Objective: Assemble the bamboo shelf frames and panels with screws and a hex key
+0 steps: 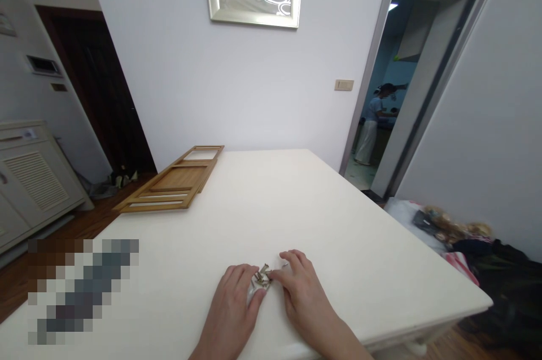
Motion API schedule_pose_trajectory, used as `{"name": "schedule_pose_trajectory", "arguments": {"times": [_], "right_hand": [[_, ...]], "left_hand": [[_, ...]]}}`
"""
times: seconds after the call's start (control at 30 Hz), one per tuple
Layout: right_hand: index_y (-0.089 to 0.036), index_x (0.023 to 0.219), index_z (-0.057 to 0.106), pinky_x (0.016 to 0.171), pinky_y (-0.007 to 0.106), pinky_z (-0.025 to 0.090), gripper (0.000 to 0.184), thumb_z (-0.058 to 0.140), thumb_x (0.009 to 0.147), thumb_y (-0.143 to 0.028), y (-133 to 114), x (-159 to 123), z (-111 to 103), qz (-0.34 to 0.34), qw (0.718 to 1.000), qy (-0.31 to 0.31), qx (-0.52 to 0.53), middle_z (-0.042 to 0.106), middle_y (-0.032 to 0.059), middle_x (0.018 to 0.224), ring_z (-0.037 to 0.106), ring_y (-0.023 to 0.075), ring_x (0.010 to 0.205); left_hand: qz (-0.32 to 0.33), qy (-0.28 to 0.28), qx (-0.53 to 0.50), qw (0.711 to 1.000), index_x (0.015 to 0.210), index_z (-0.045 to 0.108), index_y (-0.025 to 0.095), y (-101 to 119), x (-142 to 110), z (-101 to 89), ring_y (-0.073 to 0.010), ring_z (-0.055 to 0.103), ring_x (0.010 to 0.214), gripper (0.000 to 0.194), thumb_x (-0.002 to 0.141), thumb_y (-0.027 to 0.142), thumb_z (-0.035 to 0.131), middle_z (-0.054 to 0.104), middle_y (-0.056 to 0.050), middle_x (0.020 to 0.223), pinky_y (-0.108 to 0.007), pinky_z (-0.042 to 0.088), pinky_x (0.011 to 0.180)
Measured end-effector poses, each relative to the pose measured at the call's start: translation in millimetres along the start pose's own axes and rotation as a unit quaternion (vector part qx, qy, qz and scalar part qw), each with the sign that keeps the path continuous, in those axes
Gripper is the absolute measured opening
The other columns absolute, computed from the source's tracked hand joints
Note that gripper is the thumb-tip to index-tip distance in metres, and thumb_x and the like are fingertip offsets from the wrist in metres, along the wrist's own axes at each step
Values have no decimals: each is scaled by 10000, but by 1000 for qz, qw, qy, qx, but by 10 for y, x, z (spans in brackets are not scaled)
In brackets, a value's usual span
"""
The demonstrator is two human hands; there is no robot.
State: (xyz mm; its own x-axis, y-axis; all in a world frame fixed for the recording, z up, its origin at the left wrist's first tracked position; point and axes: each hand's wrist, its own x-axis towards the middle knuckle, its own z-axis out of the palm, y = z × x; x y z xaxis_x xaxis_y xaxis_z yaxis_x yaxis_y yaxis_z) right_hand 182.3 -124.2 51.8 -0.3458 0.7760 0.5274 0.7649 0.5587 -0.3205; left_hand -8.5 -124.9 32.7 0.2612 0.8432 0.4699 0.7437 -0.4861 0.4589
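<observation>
Several small brass-coloured screws [262, 276] lie in a little heap on the white table [271, 207], close to its near edge. Something thin and clear, which looks like a small plastic bag [251, 293], shows around them. My left hand [232, 303] is curled at the left of the heap, its fingers and thumb closing on the bag's edge. From the right, my right hand [305, 295] bends over the heap, with its thumb at the screws and its fingers around the bag's other side. The fingers partly hide the bag and some screws.
Flat wooden frame panels [180, 176] lie on the table's far left. A pixelated dark object [84, 292] is at the near left. Clothes and bags [457, 230] are piled beyond the right edge. A person [372, 123] stands through the doorway.
</observation>
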Motion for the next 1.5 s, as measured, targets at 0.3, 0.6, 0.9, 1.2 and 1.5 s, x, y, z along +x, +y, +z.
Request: {"name": "schedule_pose_trajectory", "arguments": {"times": [0.3,0.6,0.9,1.2,1.5], "right_hand": [[-224,996,649,875,459,528,457,414,749,81,73,-56,-20,-12,997,71,32,583,110,1119,512,260,1098],[-232,1001,630,885,462,520,470,404,744,89,148,-147,-39,-7,997,80,20,584,97,1122,515,252,1098],[-215,1031,640,798,396,515,401,426,821,51,85,-255,-147,3,999,16,33,620,84,1008,529,230,954],[-183,892,665,690,307,494,270,527,834,42,99,-184,50,16,1000,-17,-14,587,52,818,535,201,820],[-170,957,642,708,352,511,232,479,903,-13,90,-194,48,17,1000,6,2,609,63,841,542,210,813]], "left_hand": [[21,-8,-7,1000,1007,694,269,36,1,-58,-262,583,1092,189,891,220,554,642,-102,1131,-469,515,934],[8,24,3,1000,1189,638,261,33,-4,-61,-261,589,1112,337,856,225,595,633,-106,1177,-459,523,952],[52,-43,9,998,870,696,239,39,9,-101,-215,586,881,193,892,161,521,606,-65,896,-366,534,760],[18,-61,3,998,836,707,216,57,-13,-46,-184,582,797,220,902,135,514,598,-44,814,-322,511,710],[42,-37,-4,998,871,694,215,56,-12,-29,-182,590,794,196,914,149,514,607,-41,824,-316,511,714]]}}
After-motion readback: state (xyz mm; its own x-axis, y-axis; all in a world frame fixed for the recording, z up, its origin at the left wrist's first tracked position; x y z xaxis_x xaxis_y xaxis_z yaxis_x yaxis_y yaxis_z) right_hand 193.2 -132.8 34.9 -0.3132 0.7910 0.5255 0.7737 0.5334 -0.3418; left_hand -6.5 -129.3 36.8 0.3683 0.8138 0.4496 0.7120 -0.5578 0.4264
